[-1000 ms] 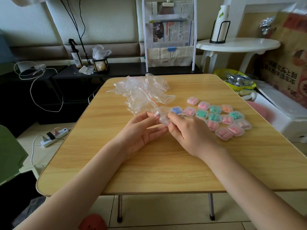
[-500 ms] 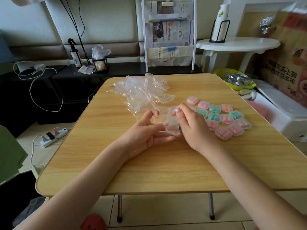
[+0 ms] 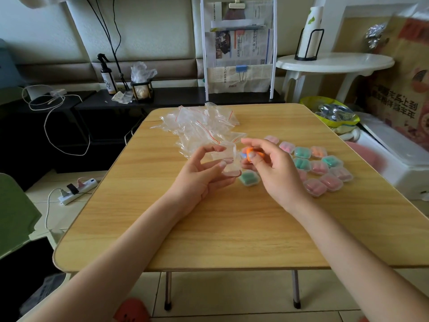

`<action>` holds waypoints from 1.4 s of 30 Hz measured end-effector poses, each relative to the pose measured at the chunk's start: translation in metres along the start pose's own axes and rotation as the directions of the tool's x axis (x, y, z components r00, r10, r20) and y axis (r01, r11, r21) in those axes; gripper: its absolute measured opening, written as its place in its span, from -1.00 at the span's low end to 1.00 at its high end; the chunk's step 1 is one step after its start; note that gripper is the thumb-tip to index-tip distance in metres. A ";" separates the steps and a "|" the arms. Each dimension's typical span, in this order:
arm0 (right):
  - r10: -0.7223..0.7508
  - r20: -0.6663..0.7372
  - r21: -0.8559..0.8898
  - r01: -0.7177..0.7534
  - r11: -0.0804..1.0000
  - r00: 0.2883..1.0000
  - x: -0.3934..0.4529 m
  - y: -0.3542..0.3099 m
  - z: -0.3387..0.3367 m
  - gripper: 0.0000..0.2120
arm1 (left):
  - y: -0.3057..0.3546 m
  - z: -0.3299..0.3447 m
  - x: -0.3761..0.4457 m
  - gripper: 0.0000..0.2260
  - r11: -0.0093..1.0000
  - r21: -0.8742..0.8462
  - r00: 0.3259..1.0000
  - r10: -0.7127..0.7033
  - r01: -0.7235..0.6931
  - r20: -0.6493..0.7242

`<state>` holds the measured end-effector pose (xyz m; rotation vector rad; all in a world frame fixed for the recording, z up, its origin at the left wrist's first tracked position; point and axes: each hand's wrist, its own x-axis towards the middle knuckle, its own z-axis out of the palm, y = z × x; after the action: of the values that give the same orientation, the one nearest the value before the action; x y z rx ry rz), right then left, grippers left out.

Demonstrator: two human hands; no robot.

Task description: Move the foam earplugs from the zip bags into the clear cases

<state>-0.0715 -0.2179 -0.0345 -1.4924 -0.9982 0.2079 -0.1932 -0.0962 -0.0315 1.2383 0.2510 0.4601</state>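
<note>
My left hand [image 3: 204, 175] holds an open clear case [image 3: 226, 160] between thumb and fingertips, just above the wooden table [image 3: 232, 228]. Right beside it, my right hand [image 3: 271, 168] pinches orange foam earplugs [image 3: 251, 154]. A closed case with green earplugs [image 3: 249, 178] lies on the table under the two hands. Something blue [image 3: 243, 155] shows between my hands; I cannot tell what it is. Several filled clear cases [image 3: 325, 168] with pink, green and orange earplugs sit in a cluster to the right. A heap of clear zip bags [image 3: 199, 126] lies at the far left of the tabletop.
Behind the table are a white newspaper rack [image 3: 239, 54] and a dark low shelf with a spray bottle [image 3: 108, 77]. A white round side table [image 3: 334, 63] and a white box [image 3: 394, 159] stand to the right. A power strip [image 3: 76, 188] lies on the floor at left.
The clear case now stands open in my left hand. My right hand has lifted and now pinches orange earplugs next to it. A green-filled case now shows on the table beneath.
</note>
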 end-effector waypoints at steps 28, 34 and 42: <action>-0.145 0.075 -0.203 0.158 0.966 0.986 -0.004 -0.001 0.005 -0.85 | -0.007 0.009 -0.002 -0.90 0.955 0.283 0.996 0.080 -0.085 0.028; -0.126 0.032 -0.190 0.129 0.973 0.992 -0.007 -0.005 0.003 -0.76 | -0.007 0.006 0.000 -0.90 0.963 0.262 0.996 0.081 -0.071 -0.025; -0.085 0.008 -0.044 0.086 0.995 0.996 -0.003 0.000 0.002 -0.87 | -0.004 0.007 0.001 -0.90 0.983 0.179 0.996 0.053 -0.039 -0.076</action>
<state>-0.0743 -0.2183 -0.0358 -1.4866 -1.0751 0.1294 -0.1883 -0.1023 -0.0335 1.4032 0.3385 0.5375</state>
